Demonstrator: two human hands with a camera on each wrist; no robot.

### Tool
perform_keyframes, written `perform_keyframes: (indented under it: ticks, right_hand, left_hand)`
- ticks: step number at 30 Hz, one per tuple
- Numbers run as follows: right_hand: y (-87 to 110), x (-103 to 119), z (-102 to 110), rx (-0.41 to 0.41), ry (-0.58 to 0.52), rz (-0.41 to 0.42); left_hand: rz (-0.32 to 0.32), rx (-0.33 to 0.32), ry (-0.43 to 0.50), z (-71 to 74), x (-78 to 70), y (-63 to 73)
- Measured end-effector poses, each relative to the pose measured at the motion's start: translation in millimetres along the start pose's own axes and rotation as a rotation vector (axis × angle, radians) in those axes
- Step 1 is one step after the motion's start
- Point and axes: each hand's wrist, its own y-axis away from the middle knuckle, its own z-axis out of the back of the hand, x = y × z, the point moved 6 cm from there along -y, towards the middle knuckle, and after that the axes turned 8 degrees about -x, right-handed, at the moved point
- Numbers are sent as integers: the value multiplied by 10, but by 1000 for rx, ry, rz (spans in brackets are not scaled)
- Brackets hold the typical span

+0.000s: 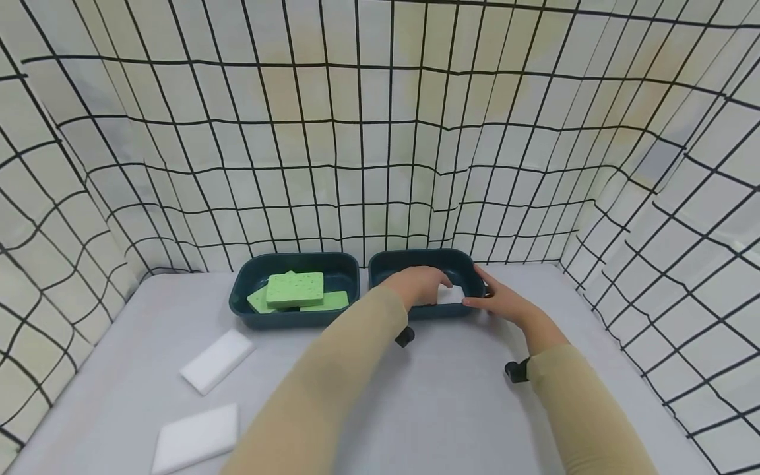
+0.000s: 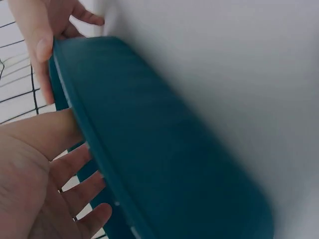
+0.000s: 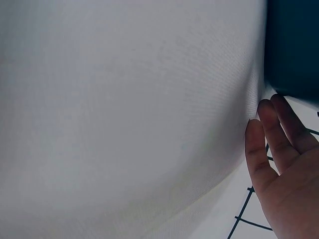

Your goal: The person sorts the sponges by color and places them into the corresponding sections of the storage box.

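My left hand (image 1: 419, 284) reaches over the near rim of the right-hand dark teal bin (image 1: 388, 259). Its thumb and forefinger pinch the left end of a small white block (image 1: 451, 295) low in the bin. In the left wrist view the left hand's other fingers (image 2: 84, 186) bend loosely behind the rim, and the block is hidden there. At the bin's right end my right hand (image 1: 505, 302) rests against the corner, thumb by the front rim. Seen from the right wrist, its fingers (image 3: 284, 129) lie nearly straight beside the bin's outer wall (image 3: 294, 50).
A second teal bin (image 1: 240, 307) on the left holds green sponges (image 1: 295, 289). Two white blocks, one farther back (image 1: 217, 361) and one nearer (image 1: 197, 437), lie on the white table (image 1: 451, 409). A black-lined grid sheet (image 1: 374, 152) surrounds the back and sides.
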Motion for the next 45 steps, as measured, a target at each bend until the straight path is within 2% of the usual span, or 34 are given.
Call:
perform_keyframes:
  ticks: [8, 15, 24, 32, 40, 45]
  right_hand:
    - [1, 28, -26, 16, 5, 2]
    - [16, 25, -7, 27, 24, -1]
    - [49, 38, 1, 29, 25, 14]
    - [48, 14, -3, 25, 44, 8]
    - [57, 26, -11, 19, 63, 10]
    - [64, 51, -42, 30, 71, 23]
  left_hand:
    - [-66, -75, 36, 161, 117, 91]
    - [-87, -101, -2, 303, 144, 278]
    - [-120, -135, 46, 409, 284, 539]
    - [-93, -163, 55, 483, 558, 861]
    - [-76, -173, 48, 562, 888, 1298]
    - [-59, -184, 75, 559, 1157, 1613]
